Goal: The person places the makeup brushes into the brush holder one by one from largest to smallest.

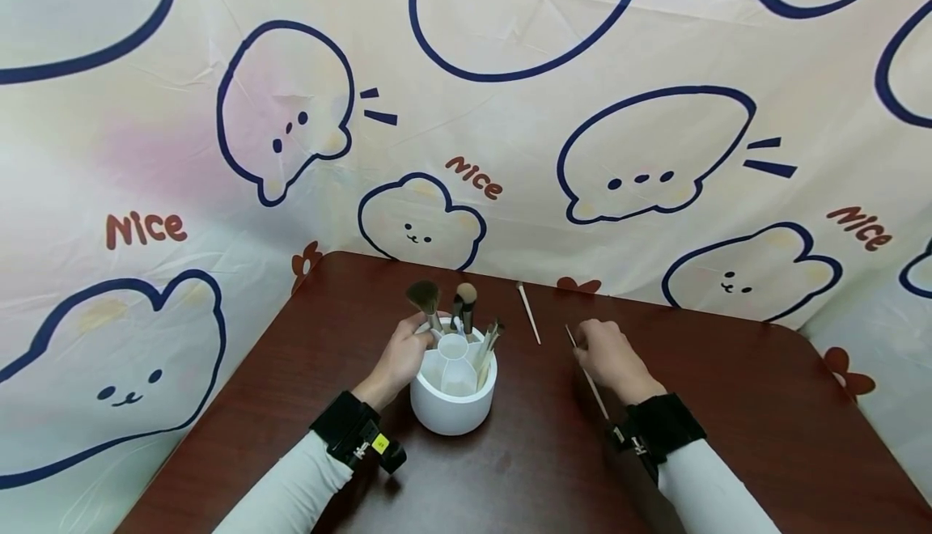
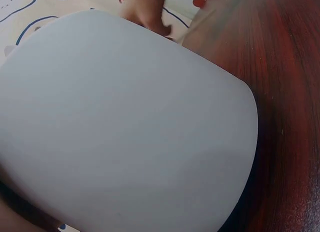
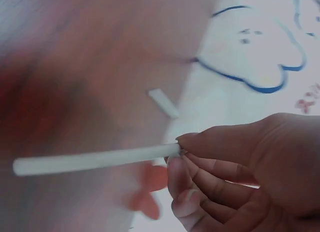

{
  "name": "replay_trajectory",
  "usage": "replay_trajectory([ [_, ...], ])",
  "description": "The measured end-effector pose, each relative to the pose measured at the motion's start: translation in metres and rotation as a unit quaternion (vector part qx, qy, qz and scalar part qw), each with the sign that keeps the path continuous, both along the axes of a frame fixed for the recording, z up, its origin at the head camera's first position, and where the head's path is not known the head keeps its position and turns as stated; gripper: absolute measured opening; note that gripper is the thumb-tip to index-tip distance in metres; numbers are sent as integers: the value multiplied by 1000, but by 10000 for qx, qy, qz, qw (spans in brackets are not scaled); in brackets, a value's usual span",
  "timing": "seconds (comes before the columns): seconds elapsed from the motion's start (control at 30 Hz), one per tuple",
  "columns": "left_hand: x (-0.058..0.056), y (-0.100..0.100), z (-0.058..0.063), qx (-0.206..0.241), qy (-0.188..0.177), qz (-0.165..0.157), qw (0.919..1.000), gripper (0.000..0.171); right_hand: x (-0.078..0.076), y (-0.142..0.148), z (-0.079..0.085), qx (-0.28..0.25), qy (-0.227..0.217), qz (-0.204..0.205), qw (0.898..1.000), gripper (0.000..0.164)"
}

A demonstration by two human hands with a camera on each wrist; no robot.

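A white round brush holder [image 1: 451, 417] with inner compartments stands on the table and bears several makeup brushes, among them a fan-like brush [image 1: 423, 296] and a round-headed brush [image 1: 467, 295]. My left hand [image 1: 396, 362] grips its left side at the rim; the holder's wall [image 2: 130, 122] fills the left wrist view and hides most of that hand. To the right of the holder, my right hand [image 1: 613, 360] pinches a slim pale-handled makeup brush [image 3: 95, 160] between thumb and fingers. Its brush end is hidden in the right wrist view.
Another slim pale-handled brush [image 1: 531, 317] lies on the dark red-brown table [image 1: 743, 404], between the holder and my right hand. A cartoon-printed cloth [image 1: 510, 129] hangs behind the table's back edge.
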State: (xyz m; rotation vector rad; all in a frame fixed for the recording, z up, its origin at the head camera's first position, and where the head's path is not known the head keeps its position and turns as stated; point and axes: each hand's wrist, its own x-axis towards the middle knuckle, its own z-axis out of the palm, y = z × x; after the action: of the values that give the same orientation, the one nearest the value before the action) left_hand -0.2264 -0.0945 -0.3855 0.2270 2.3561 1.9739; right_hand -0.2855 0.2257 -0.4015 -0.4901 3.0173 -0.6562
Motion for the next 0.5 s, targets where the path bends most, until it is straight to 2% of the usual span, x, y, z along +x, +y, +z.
replay_trajectory([
  [0.1,0,0,1,-10,3,20,10000,46,9,-9,19,-386,388,284,9981,8],
  [0.23,-10,-1,-14,83,79,65,9999,45,24,-28,45,-955,1123,606,9872,13],
  [0.33,-18,-2,-26,106,136,59,9998,44,37,-44,61,-1518,1732,846,9694,15],
  [0.43,-19,-1,-29,30,174,90,9998,43,51,-59,73,-2090,2191,1131,9463,17],
  [0.5,-20,-1,-29,7,175,123,9998,43,58,-66,79,-2417,2316,1303,9332,18],
])
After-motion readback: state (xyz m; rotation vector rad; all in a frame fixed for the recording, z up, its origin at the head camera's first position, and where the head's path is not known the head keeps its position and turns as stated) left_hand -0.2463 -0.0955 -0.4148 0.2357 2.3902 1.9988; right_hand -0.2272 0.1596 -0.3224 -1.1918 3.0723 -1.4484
